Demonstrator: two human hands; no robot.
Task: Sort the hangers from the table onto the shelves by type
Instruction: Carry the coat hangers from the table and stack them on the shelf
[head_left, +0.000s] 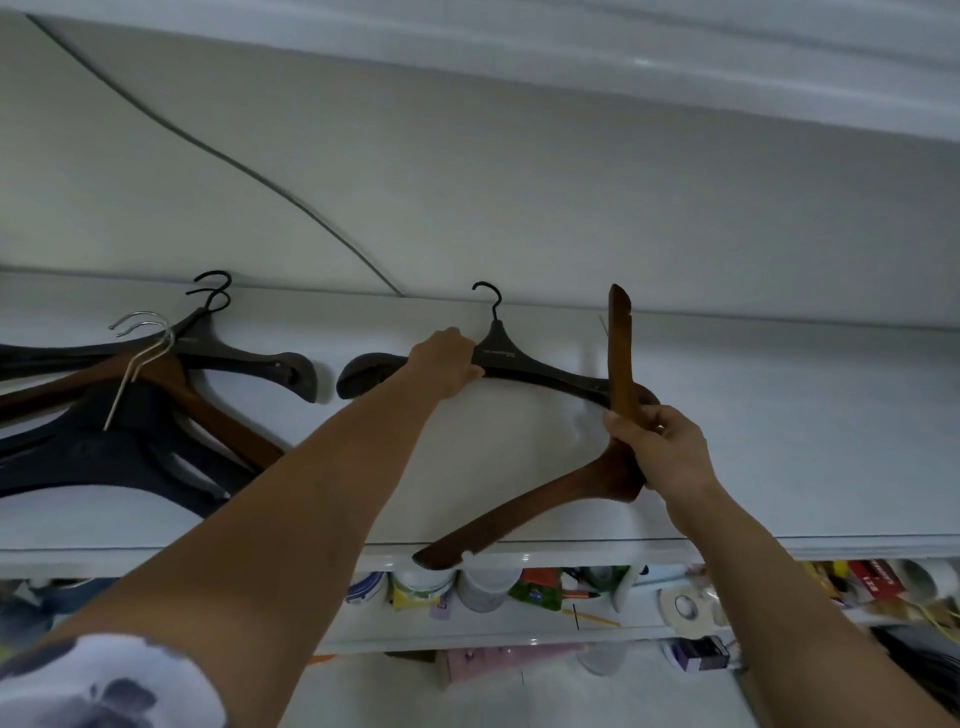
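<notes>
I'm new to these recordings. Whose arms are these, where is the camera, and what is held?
No machine here: one wide camera sits on a person's head, so both bare arms stretch away from you, up to a white shelf. The left hand grips a dark hanger with a black hook that lies on that shelf. The right hand holds a brown wooden hanger, crossing the dark one's end. A pile of hangers lies at the left. Jars and tape rolls crowd the shelf below.

Black hanger (540, 373) flat on shelf (779, 415), brown wooden hanger (519, 512) crossing its end, hanger pile (145, 431) left
</notes>
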